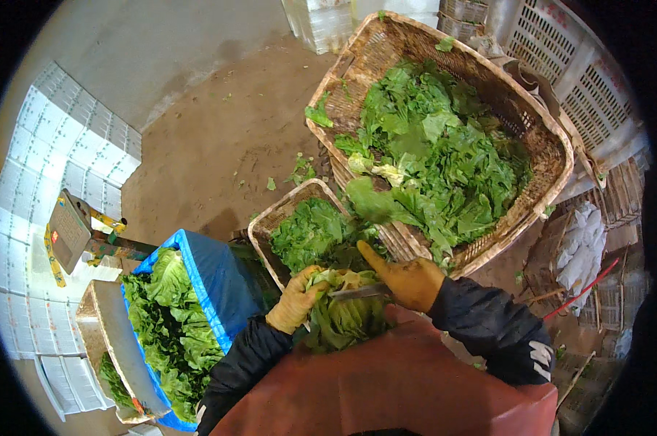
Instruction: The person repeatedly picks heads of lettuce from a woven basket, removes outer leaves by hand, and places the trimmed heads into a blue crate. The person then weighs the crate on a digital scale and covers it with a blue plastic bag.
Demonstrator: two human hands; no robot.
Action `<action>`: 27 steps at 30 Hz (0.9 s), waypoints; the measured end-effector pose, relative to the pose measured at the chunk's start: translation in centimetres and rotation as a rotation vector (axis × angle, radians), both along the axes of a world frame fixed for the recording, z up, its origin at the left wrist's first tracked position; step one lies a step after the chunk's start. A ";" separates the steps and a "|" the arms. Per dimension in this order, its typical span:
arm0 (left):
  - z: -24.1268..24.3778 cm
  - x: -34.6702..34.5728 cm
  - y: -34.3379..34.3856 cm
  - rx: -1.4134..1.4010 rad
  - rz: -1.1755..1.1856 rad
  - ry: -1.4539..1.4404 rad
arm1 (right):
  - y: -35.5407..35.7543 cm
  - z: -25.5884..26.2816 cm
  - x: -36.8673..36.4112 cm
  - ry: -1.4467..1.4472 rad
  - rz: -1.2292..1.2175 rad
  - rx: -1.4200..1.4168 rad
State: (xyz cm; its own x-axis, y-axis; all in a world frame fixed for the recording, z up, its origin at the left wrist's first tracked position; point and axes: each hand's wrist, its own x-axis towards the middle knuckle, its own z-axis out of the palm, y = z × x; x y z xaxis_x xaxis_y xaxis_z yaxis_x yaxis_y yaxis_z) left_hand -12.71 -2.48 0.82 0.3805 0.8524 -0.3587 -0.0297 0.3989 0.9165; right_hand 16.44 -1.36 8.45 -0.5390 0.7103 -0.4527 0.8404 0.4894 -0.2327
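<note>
My left hand (295,298), in a yellow work glove, grips a head of leafy lettuce (350,321) just above my red apron (361,381). My right hand (415,278), gloved alike, is closed on a knife (358,292) with one digit sticking up. The blade lies across the lettuce near its upper end; the knife's handle is hidden in the glove. Right beyond both hands sits a small plastic basket (263,224) of loose green leaves (312,229). Behind it, a large dirty plastic basket (546,131) holds a heap of torn leaves (442,147).
A blue-lined container (208,294) of lettuce (170,327) stands at my left, near a scale's display (69,231). White foam boxes (39,180) are stacked along the left wall. Slotted white crates (595,109) rise at the far right. Leaf scraps (301,169) litter the floor.
</note>
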 end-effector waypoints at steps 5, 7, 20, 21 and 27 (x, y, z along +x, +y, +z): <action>3.6 0.9 -0.3 0.026 -0.041 -0.049 | 3.5 -1.5 2.6 -0.094 -0.424 0.209; 5.3 1.1 -0.7 0.229 -0.093 0.189 | 3.4 -3.8 2.8 0.407 -0.362 -0.188; 0.0 -6.0 8.4 0.557 0.492 1.016 | 0.1 -11.5 -2.3 1.554 -0.929 -1.254; 1.0 -5.2 7.0 0.732 0.504 1.284 | 0.2 -11.2 -2.3 1.598 -1.042 -1.268; 3.2 1.6 0.5 0.382 0.143 0.381 | 3.1 -10.6 -6.1 0.829 -0.478 0.145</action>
